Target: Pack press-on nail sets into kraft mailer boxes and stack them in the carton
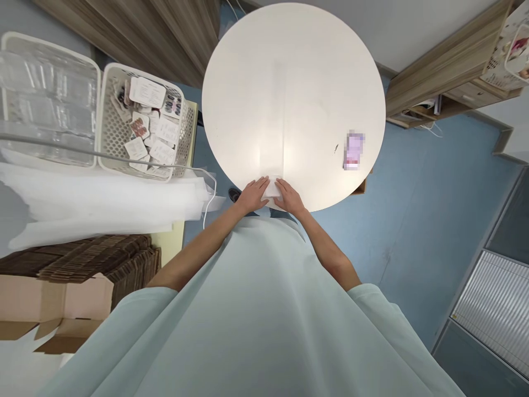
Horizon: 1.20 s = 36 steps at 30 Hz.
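Near the front edge of the round white table (322, 71), a small white bundle (271, 188) lies between my hands. It looks wrapped in thin white sheet, and what is inside cannot be seen. My left hand (253, 197) grips its left side, with fingers close together. From the other side, my right hand (290, 197) holds the right end, thumb toward my body. A pale, translucent strip of wrapping sheet (271, 132) stretches flat from the bundle toward the far part of the table.
A phone-like pixelated object (354, 150) lies at the table's right. On my left are a white basket (108, 124) of cards and packets, clear plastic containers (58, 91), white foam sheets (111, 198), stacked brown cardboard (99, 259) and an open carton (82, 300). A cable (173, 165) crosses there.
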Each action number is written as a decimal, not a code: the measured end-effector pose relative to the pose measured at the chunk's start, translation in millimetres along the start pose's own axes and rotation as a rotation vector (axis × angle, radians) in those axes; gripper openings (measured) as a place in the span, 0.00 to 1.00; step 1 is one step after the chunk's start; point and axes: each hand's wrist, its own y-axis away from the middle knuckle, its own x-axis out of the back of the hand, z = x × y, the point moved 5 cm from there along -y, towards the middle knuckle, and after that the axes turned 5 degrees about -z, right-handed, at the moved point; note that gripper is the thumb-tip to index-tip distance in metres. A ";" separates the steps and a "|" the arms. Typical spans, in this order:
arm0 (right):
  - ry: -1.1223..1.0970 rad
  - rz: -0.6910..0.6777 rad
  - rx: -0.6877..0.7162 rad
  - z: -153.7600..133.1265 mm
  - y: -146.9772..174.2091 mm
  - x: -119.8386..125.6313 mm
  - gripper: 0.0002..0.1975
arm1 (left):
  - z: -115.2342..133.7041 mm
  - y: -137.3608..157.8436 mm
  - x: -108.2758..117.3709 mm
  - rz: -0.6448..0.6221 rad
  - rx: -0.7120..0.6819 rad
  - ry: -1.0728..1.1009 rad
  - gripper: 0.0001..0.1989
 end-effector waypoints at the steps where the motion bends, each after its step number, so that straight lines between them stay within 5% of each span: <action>1: -0.028 0.010 -0.024 0.8 3.3 -0.1 0.32 | 0.0 2.2 -1.7 0.006 0.011 0.027 0.41; 9: -0.273 0.140 -0.226 7.2 -3.9 23.8 0.25 | -17.8 -10.0 13.1 0.137 0.269 0.352 0.32; 17: -0.348 0.199 -0.369 17.8 -38.1 42.0 0.13 | -30.9 -28.7 25.0 0.247 0.441 0.469 0.10; 27: -0.252 0.206 -0.525 26.5 -51.1 38.7 0.18 | -34.3 -34.6 17.6 0.219 0.603 0.529 0.18; 32: 0.018 0.151 -0.217 6.0 -66.3 48.9 0.28 | -19.3 -40.5 38.4 0.262 0.398 0.200 0.36; 36: 0.099 -0.021 -0.020 3.0 -88.9 53.2 0.33 | -11.7 -58.0 46.0 0.123 0.123 0.063 0.43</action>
